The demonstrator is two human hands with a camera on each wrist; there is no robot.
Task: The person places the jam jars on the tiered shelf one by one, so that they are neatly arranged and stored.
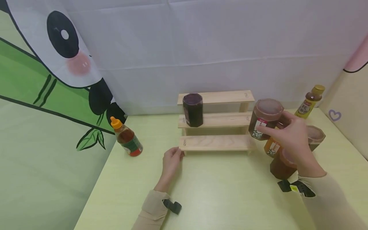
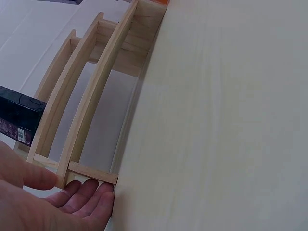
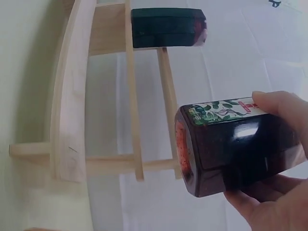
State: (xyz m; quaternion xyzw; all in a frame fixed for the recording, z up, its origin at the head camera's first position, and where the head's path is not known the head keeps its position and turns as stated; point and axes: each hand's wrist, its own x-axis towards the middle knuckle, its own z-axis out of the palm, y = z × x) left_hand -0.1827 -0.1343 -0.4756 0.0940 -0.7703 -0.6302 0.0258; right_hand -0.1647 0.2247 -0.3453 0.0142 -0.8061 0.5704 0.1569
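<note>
one labelled jar (image 1: pixel 264 115), right fingers (image 3: pixel 243 202) clamped around it, left fingers (image 2: pixel 99 199) pinching wooden rack (image 1: pixel 219 120)

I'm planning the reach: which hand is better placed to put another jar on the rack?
Right, I'd judge: the right hand holds a dark jar up beside the right end of the rack, while the left hand grips its front left corner.

place: cloth-screened booth | creased cartoon-print fabric (image 1: pixel 172 41) behind | 1 pale table (image 1: pixel 218 191) | 1 3-tier wooden rack (image 1: pixel 217 142)
</note>
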